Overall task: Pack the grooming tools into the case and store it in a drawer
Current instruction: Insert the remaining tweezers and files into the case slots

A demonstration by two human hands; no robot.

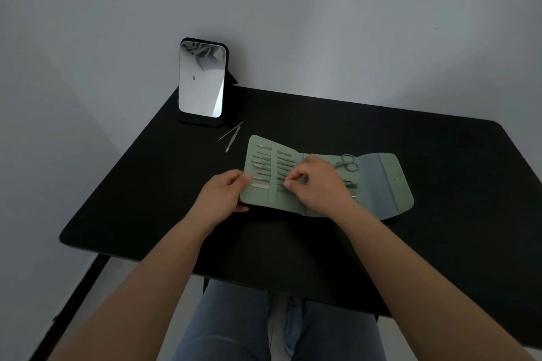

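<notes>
Standing mirror (202,79) on black table (410,138).

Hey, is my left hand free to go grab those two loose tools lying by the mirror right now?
Probably yes. The left hand only steadies the case edge, and bare table lies between it and the loose tools before the mirror. It must let go first.

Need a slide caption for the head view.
Left hand holds the open green case while right hand seats a tool; two tools lie loose near the mirror.
</notes>
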